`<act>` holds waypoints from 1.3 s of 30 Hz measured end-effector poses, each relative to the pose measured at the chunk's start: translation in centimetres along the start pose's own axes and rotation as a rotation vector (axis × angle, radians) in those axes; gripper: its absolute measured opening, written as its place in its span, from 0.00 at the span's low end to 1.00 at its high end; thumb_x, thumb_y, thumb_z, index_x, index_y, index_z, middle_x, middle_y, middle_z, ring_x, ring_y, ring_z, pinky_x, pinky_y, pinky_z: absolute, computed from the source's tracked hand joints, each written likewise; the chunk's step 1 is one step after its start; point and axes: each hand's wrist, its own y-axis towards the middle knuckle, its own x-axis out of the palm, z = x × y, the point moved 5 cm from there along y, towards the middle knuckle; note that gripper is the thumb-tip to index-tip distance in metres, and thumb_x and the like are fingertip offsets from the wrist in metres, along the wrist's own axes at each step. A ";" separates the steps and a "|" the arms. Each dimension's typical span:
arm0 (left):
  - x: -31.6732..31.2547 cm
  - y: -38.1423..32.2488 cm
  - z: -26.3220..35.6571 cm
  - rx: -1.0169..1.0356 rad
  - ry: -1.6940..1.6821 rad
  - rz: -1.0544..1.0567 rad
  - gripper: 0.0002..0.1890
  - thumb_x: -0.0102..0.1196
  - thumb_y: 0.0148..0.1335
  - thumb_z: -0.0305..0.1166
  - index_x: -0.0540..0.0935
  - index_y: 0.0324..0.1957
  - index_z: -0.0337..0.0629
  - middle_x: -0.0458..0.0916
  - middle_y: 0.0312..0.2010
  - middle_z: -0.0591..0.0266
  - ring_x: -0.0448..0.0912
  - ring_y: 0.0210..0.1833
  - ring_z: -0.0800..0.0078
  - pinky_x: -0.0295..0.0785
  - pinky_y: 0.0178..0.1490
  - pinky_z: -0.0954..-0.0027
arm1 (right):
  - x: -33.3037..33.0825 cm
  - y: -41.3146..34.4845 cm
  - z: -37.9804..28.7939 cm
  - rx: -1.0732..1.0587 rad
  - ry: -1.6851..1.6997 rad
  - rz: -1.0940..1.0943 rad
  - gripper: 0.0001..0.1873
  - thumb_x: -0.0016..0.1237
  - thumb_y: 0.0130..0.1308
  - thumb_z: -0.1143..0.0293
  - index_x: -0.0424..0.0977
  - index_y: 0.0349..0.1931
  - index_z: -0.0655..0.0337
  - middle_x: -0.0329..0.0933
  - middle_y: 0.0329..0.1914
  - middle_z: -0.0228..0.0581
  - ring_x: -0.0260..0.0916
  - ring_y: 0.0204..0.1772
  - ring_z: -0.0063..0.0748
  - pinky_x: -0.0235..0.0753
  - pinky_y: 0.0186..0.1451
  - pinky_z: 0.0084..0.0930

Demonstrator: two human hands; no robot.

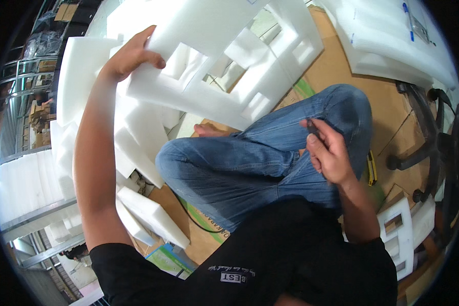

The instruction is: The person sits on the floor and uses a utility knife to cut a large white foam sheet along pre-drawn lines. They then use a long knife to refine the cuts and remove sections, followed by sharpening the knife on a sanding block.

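Observation:
My left hand (137,57) grips the near left edge of a large white foam sheet (214,103), its thumb lying on the face. The sheet has several rectangular cutouts and stands tilted beyond my crossed legs. Over my right thigh, my right hand (325,149) holds a small dark tool (312,128) between thumb and fingers; what kind it is, I cannot tell. Lines are drawn along some of the cutout edges. A yellow and black utility knife (371,168) lies on the floor beside my right knee.
White foam blocks (84,80) are heaped at the left. At the upper right, a foam stack (390,46) bears a blue pen (408,22). A black wheeled chair base (424,149) stands right, near a small foam frame (403,237). Cardboard (329,57) covers the floor. Metal shelving (30,80) stands far left.

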 end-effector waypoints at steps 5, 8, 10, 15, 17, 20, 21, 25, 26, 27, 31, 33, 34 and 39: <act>-4.4 -1.1 -0.3 0.140 0.259 0.123 0.47 0.66 0.28 0.31 0.77 0.63 0.35 0.83 0.51 0.48 0.79 0.54 0.54 0.70 0.65 0.62 | -0.2 -0.5 0.1 0.002 -0.047 0.016 0.18 0.50 0.79 0.69 0.72 0.63 0.67 0.69 0.28 0.21 0.58 0.25 0.09 0.61 0.29 0.15; -5.9 -2.0 -3.7 -0.014 0.435 0.066 0.58 0.65 0.20 0.36 0.73 0.68 0.34 0.80 0.57 0.50 0.76 0.59 0.52 0.66 0.73 0.63 | -0.4 -0.7 0.6 -0.010 -0.017 -0.033 0.18 0.46 0.80 0.66 0.72 0.63 0.69 0.68 0.25 0.25 0.59 0.23 0.11 0.61 0.26 0.17; -5.8 -2.9 -3.1 -0.176 0.491 -0.153 0.58 0.68 0.24 0.37 0.71 0.71 0.35 0.79 0.60 0.49 0.76 0.63 0.50 0.63 0.76 0.60 | -0.5 -0.5 0.9 0.002 0.033 -0.047 0.18 0.43 0.81 0.67 0.71 0.62 0.69 0.68 0.25 0.27 0.60 0.22 0.13 0.62 0.26 0.17; -5.1 1.0 -0.9 0.062 0.395 0.216 0.61 0.77 0.36 0.52 0.65 0.75 0.45 0.75 0.66 0.45 0.76 0.67 0.49 0.66 0.76 0.53 | 0.5 1.4 1.9 -0.034 0.088 -0.139 0.11 0.41 0.79 0.70 0.70 0.54 0.67 0.69 0.26 0.32 0.62 0.24 0.16 0.65 0.27 0.19; -3.1 3.1 4.6 0.143 0.217 0.288 0.61 0.78 0.37 0.54 0.66 0.74 0.43 0.74 0.67 0.43 0.80 0.61 0.48 0.73 0.70 0.53 | 1.3 2.2 1.0 -0.039 0.027 -0.133 0.07 0.45 0.78 0.71 0.68 0.49 0.64 0.72 0.27 0.32 0.66 0.26 0.17 0.68 0.29 0.19; -2.1 6.7 5.0 0.175 0.434 0.342 0.59 0.79 0.37 0.53 0.69 0.71 0.36 0.77 0.64 0.38 0.80 0.60 0.45 0.75 0.68 0.55 | 2.1 3.0 0.8 -0.067 -0.056 -0.174 0.07 0.49 0.76 0.72 0.68 0.48 0.63 0.75 0.28 0.34 0.70 0.28 0.16 0.69 0.31 0.18; -2.8 6.7 6.4 0.178 0.450 0.296 0.57 0.78 0.39 0.52 0.70 0.70 0.32 0.77 0.64 0.36 0.78 0.64 0.45 0.72 0.70 0.57 | 2.2 3.1 0.7 -0.100 -0.098 -0.173 0.08 0.50 0.75 0.71 0.68 0.48 0.63 0.75 0.28 0.33 0.69 0.28 0.16 0.69 0.31 0.18; -4.1 7.6 6.7 0.215 0.470 0.214 0.54 0.79 0.41 0.51 0.73 0.67 0.27 0.78 0.62 0.33 0.76 0.66 0.45 0.70 0.71 0.59 | 1.9 3.5 1.2 -0.182 -0.230 -0.106 0.09 0.53 0.74 0.69 0.71 0.46 0.63 0.71 0.24 0.27 0.66 0.24 0.12 0.67 0.29 0.16; -3.8 7.7 6.2 0.218 0.439 0.217 0.49 0.79 0.41 0.50 0.76 0.63 0.29 0.80 0.59 0.35 0.78 0.64 0.46 0.71 0.69 0.58 | 1.8 3.4 1.1 -0.120 -0.201 -0.100 0.08 0.53 0.74 0.69 0.71 0.45 0.63 0.70 0.24 0.27 0.65 0.23 0.12 0.67 0.28 0.16; -3.2 7.3 6.2 0.207 0.393 0.209 0.48 0.79 0.41 0.49 0.78 0.62 0.30 0.81 0.58 0.36 0.78 0.63 0.46 0.72 0.68 0.57 | 1.8 3.4 1.0 -0.060 -0.171 -0.088 0.08 0.53 0.74 0.69 0.71 0.45 0.63 0.70 0.24 0.26 0.65 0.23 0.12 0.66 0.28 0.15; -1.4 4.7 6.6 0.160 0.291 0.215 0.41 0.79 0.41 0.46 0.81 0.56 0.33 0.84 0.53 0.39 0.80 0.60 0.47 0.73 0.65 0.57 | 3.1 4.1 1.0 -0.003 -0.074 -0.190 0.07 0.48 0.76 0.70 0.67 0.45 0.64 0.70 0.23 0.30 0.67 0.20 0.18 0.70 0.25 0.19; -1.1 3.9 6.8 0.149 0.266 0.215 0.40 0.79 0.41 0.46 0.81 0.56 0.32 0.85 0.52 0.39 0.81 0.58 0.48 0.73 0.64 0.58 | 4.0 4.5 0.2 -0.039 -0.056 -0.188 0.07 0.48 0.76 0.71 0.68 0.46 0.64 0.69 0.21 0.29 0.68 0.20 0.19 0.70 0.24 0.19; -1.1 3.7 7.2 0.134 0.274 0.220 0.39 0.79 0.42 0.46 0.82 0.55 0.32 0.85 0.51 0.39 0.82 0.57 0.48 0.74 0.63 0.59 | 4.1 5.1 -0.1 -0.090 -0.092 -0.162 0.09 0.49 0.75 0.71 0.68 0.47 0.65 0.70 0.21 0.31 0.71 0.21 0.20 0.71 0.25 0.20; -0.1 5.2 4.1 0.153 0.380 0.422 0.57 0.80 0.32 0.55 0.75 0.68 0.37 0.83 0.56 0.40 0.83 0.56 0.44 0.78 0.65 0.56 | 4.9 7.6 -2.2 -0.304 -0.676 0.200 0.12 0.52 0.75 0.70 0.72 0.50 0.68 0.77 0.26 0.45 0.80 0.26 0.37 0.76 0.28 0.30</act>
